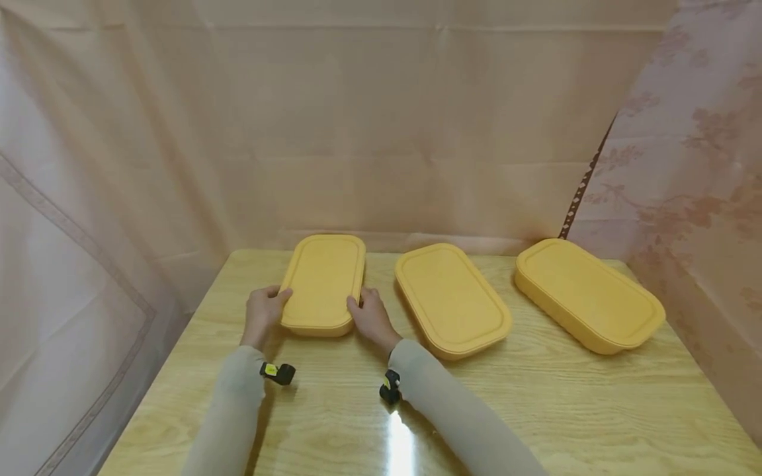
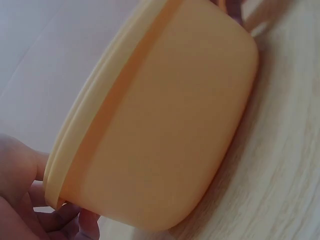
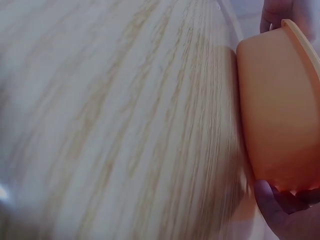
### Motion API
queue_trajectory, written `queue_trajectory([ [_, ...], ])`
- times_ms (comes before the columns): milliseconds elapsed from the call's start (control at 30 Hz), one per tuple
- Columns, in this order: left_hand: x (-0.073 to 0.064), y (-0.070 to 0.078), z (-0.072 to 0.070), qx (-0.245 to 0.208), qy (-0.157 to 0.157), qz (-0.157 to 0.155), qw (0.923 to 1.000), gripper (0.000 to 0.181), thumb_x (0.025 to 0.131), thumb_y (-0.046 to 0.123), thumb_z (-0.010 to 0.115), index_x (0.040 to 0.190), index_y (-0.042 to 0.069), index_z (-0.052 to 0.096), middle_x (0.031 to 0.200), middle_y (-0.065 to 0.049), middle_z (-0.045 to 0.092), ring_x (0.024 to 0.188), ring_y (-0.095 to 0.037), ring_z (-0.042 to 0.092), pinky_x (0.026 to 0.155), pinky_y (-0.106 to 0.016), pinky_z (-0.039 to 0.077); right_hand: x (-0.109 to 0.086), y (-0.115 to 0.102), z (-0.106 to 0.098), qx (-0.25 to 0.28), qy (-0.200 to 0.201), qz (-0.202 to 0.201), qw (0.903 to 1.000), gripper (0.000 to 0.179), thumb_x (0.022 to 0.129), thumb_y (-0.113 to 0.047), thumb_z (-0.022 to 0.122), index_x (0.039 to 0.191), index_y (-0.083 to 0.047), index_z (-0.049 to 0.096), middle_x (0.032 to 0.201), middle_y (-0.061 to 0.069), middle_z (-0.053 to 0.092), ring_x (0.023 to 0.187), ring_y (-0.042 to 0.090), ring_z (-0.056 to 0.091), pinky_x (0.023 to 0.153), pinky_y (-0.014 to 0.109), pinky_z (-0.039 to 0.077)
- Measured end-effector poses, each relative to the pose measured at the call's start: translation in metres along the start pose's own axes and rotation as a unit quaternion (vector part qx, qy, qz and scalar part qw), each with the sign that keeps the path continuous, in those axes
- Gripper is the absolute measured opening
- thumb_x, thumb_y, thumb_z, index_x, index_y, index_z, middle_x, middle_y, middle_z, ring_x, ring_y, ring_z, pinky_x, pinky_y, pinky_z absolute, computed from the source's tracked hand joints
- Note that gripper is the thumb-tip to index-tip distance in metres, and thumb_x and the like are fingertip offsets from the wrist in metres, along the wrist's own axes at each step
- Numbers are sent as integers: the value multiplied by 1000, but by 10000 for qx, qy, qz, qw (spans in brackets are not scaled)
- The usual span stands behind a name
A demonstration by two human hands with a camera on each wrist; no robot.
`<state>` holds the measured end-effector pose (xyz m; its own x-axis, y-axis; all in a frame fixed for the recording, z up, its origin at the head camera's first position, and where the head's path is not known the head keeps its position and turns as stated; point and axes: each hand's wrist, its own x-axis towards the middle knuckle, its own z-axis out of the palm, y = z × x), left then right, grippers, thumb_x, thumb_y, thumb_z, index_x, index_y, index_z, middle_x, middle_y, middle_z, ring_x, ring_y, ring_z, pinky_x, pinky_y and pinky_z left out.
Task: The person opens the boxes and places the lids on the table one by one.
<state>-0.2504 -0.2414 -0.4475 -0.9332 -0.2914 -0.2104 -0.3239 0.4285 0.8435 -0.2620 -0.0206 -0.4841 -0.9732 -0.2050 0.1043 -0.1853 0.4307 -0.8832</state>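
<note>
A yellow lidded storage box (image 1: 324,281) sits at the left of the row on the wooden table, its short end towards me. My left hand (image 1: 262,314) grips its left side, thumb on the lid's edge. On the opposite side my right hand (image 1: 374,320) holds it, thumb at the lid's rim. Seen from the left wrist, the box (image 2: 165,115) shows its smooth end wall, and the fingers of my left hand (image 2: 20,195) curl beneath the lid's rim. In the right wrist view, fingers of my right hand (image 3: 295,220) press the wall of the box (image 3: 280,100).
Just right of the held box lies a second yellow lidded box (image 1: 452,297), turned at an angle. A third yellow box (image 1: 589,294) stands near the table's right edge. Beige cloth (image 1: 381,132) hangs behind the table (image 1: 333,410), and a patterned curtain (image 1: 696,198) hangs at the right.
</note>
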Motion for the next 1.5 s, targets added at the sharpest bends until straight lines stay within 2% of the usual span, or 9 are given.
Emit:
queue_trajectory([
  [100,-1,0,-3,-43,69,-12,10000,50,101,29,51,137,-5,50,125,-27,62,98,-25,67,80,-29,57,-1,-3,2,-54,-13,47,10000,33,98,-25,46,110,2,62,101,16,53,89,22,49,80,36,45],
  [233,1,0,-4,314,98,133,9994,49,101,29,51,137,-5,51,125,-27,62,97,-28,68,80,-31,56,0,-4,3,-94,-11,183,9998,36,99,-27,45,115,1,62,102,15,53,89,22,49,82,37,45],
  [400,4,-2,-7,650,-95,458,9968,53,102,28,51,144,-2,42,136,-27,53,115,-39,59,95,-45,52,-1,-4,2,-127,54,208,9997,33,97,-27,47,110,-2,64,96,13,54,84,20,47,75,31,42],
  [500,4,-3,-8,1013,46,787,9917,53,100,26,54,144,-1,41,139,-27,49,122,-42,53,100,-51,47,-3,-4,2,-142,82,193,9997,30,97,-26,48,105,-2,65,93,13,53,83,20,46,74,32,42],
  [633,3,-2,-5,1590,425,1378,9767,49,97,22,60,138,-3,49,137,-28,50,124,-44,48,101,-55,43,-5,-2,3,-119,141,185,9997,30,96,-25,50,102,0,65,95,15,54,85,21,49,77,35,44],
  [800,-3,0,0,2180,737,2356,9442,36,92,11,64,125,-4,60,130,-28,54,121,-45,46,101,-56,42,-6,-3,4,-122,179,215,9995,33,97,-27,50,104,0,66,98,16,57,88,23,52,81,38,46],
  [900,-7,2,3,2235,469,2877,9301,34,91,9,65,122,-3,62,127,-26,57,119,-44,49,101,-56,42,-8,-4,4,-180,222,219,9994,33,97,-28,49,105,0,65,100,18,57,90,26,53,81,40,46],
  [1100,-15,5,8,2119,-365,3346,9175,39,92,20,66,126,1,62,131,-22,60,124,-42,50,107,-58,38,-11,-6,3,-336,221,274,9988,37,98,-30,48,111,2,63,109,22,56,98,33,57,86,47,48],
  [1500,-28,4,11,2114,-1027,3253,9159,51,86,35,74,128,9,62,136,-16,57,129,-37,47,109,-58,35,-9,-5,4,-455,272,394,9978,47,99,-32,48,125,6,57,113,23,56,103,35,58,92,49,48],
])
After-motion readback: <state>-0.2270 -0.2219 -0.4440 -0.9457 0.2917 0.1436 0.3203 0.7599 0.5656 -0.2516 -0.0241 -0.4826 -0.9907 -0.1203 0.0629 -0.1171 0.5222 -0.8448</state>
